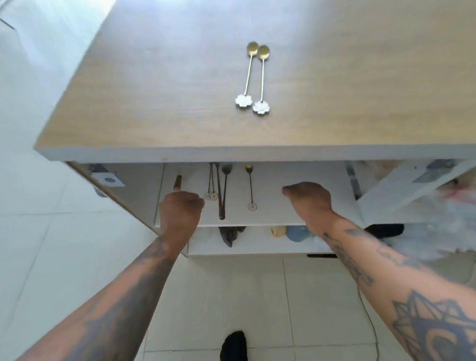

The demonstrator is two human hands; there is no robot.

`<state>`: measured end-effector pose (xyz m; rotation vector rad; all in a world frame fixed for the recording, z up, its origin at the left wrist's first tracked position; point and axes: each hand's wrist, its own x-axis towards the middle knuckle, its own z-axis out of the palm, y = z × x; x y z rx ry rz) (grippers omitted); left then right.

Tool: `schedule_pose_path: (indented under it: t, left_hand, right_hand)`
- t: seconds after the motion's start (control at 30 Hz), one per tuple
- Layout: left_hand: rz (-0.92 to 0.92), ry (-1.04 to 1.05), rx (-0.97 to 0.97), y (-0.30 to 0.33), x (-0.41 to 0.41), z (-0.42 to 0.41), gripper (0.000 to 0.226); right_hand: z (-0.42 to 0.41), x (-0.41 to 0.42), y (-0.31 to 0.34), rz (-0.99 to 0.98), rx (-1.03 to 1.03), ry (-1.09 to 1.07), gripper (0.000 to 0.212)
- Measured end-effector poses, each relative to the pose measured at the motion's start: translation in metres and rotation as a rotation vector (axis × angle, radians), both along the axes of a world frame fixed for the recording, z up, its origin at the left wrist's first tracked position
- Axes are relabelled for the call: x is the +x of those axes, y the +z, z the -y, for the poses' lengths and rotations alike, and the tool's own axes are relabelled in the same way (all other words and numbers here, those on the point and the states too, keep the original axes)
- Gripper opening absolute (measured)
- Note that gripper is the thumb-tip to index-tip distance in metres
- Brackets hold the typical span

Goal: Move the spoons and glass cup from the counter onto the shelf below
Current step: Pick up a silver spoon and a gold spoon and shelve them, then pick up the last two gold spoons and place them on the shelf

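Two slim gold spoons (254, 77) with flower-shaped ends lie side by side on the matte wood-grain tabletop (149, 83). Below, more long-handled spoons (223, 190) rest on the smooth white shelf (282, 208). Left hand (181, 211) and right hand (309, 200) hover there, fingers curled under, holding nothing visible.

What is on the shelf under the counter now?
Several spoons and one flower-ended spoon lie on the shelf. The counter hides its back; no glass cup visible.

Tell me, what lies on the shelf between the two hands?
In the head view, between left hand and right hand: several dark utensils and one flower-ended spoon.
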<state>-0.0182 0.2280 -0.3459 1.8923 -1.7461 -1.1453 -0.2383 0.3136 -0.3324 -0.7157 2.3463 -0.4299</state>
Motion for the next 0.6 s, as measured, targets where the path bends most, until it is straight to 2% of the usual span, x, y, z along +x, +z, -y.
schedule_pose_path:
  t: [0.2, 0.27, 0.4, 0.5, 0.6]
  left_hand:
    - [-0.134, 0.079, -0.054, 0.111, 0.037, -0.059, 0.013]
    - [-0.109, 0.078, -0.092, 0.135, 0.048, -0.072, 0.014]
    - [-0.121, 0.082, -0.134, 0.196, 0.062, -0.087, 0.010]
    - [-0.127, 0.071, -0.155, 0.238, 0.062, -0.081, 0.020]
    - [-0.151, 0.023, -0.152, 0.271, 0.050, -0.055, 0.016]
  right_hand:
    - [-0.090, -0.001, 0.111, 0.158, -0.292, -0.226, 0.018]
    - [-0.115, -0.004, 0.137, 0.131, -0.299, -0.219, 0.027]
    - [-0.149, -0.017, 0.202, 0.113, -0.332, -0.242, 0.030]
    - [-0.151, -0.024, 0.241, 0.121, -0.390, -0.256, 0.034]
    - [-0.132, -0.025, 0.278, 0.071, -0.401, -0.235, 0.035]
